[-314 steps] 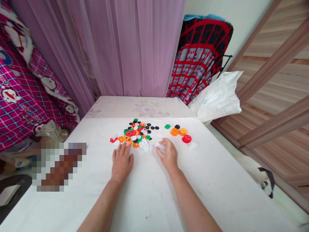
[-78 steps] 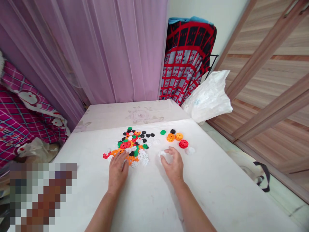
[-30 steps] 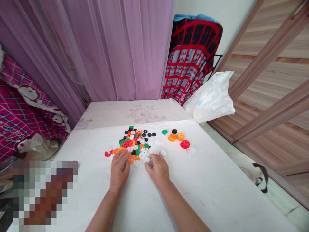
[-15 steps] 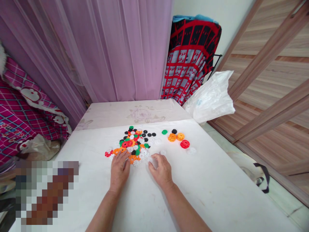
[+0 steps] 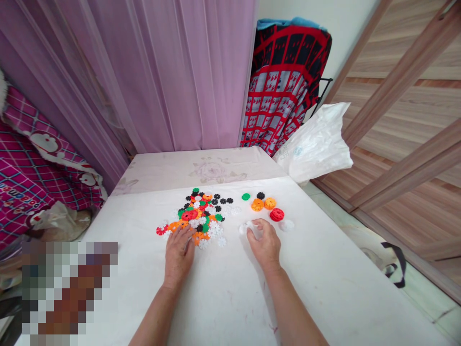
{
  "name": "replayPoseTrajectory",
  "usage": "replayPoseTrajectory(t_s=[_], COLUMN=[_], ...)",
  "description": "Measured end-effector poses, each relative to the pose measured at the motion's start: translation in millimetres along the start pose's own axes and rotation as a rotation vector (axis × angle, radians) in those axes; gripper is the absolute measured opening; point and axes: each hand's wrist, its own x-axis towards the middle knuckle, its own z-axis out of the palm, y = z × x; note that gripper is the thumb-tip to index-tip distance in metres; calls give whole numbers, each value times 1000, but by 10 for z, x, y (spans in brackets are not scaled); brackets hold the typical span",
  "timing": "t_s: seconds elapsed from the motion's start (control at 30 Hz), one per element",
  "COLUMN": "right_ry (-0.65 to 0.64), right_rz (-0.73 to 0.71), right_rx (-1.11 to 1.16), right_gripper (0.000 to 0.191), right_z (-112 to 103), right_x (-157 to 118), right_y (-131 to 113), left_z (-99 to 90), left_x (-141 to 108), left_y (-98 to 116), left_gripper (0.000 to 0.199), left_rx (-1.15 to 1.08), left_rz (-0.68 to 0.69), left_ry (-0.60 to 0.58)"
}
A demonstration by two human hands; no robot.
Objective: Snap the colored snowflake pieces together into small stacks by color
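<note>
Currently, the left hand (image 5: 178, 257) lies spread, its fingers touching the near edge of a pile of plastic snowflake discs (image 5: 196, 216) on the table (image 5: 223, 302), while the right hand (image 5: 264, 244) curves over a white disc (image 5: 246, 228) right of the pile.

Plastic disc pile (image 5: 196, 216) on table (image 5: 223, 298), a few discs (image 5: 266, 204) to its right, curtain (image 5: 180, 86) behind

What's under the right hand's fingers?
White plastic disc pieces show at the fingertips of the right hand, on the white table top. The cupped hand hides the rest, so how many pieces lie beneath cannot be seen.
</note>
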Motion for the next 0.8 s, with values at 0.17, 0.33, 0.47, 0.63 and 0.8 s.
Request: replayPoseTrajectory(t_s=[0.17,0.33,0.47,0.63,0.8], right_ry=[-64,-85,-97,-121,-79], right_rz=[-52,-89,-100,-102,-137], right_rx=[9,-16,-41,-58,-46], right_gripper=[26,27,28,28,22], right_z=[37,67,78,92,60], right_x=[-18,-36,-39,-50,-55], right_y=[7,-3,-6,3,-10], left_z=[-10,-11,-17,-11,-2], left_x=[1,-6,-4,-3,-2], left_y=[9,11,18,19,15], left_gripper=[29,29,30,30,29], left_rx=[12,13,16,17,17], left_rz=[21,24,18,17,5], left_ry=[-6,-6,-13,-9,-13])
